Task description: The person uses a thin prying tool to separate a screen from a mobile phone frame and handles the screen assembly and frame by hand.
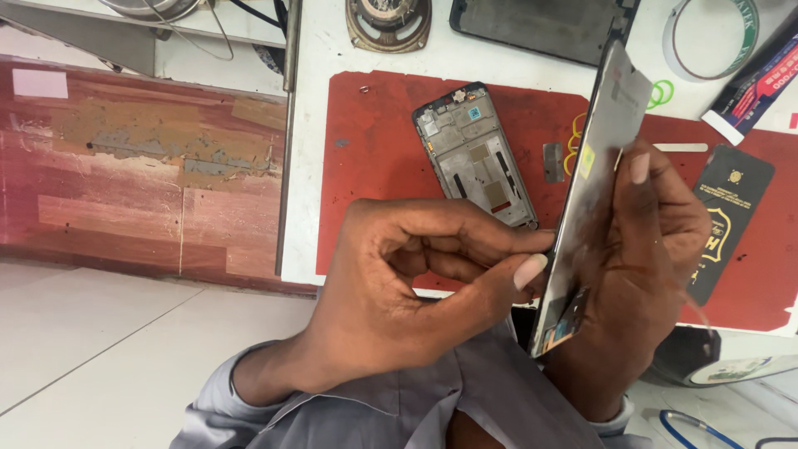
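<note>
You hold one thin, grey, rectangular phone display panel on edge above the near rim of the desk, tilted so its top corner leans toward the far right; a small flex connector shows at its lower end. Your right hand cups it from behind, palm against the back, one fingertip wrapped over the long edge, so that grip is closed on the panel; your left hand comes in from the left, thumb and forefinger pressed together at the panel's lower long edge, pinching it or something too thin to make out there. The panel thus lies between your two hands, right behind and left in front.

One grey metal phone mid-frame lies flat on the one red rectangular work mat, just beyond your left hand and apart from it; bare mat lies open to its left, up to the mat's left edge. One small grey strip lies beside the frame; yellow and green rubber bands sit close behind the panel, count unclear. One black card with gold print lies to the right, near your right hand. At the far edge of the white desk you have one dark flat screen panel, one round brass-coloured speaker, one roll of clear tape and one boxed tube; the desk's left edge drops to a worn red wooden board and a pale tiled floor.
</note>
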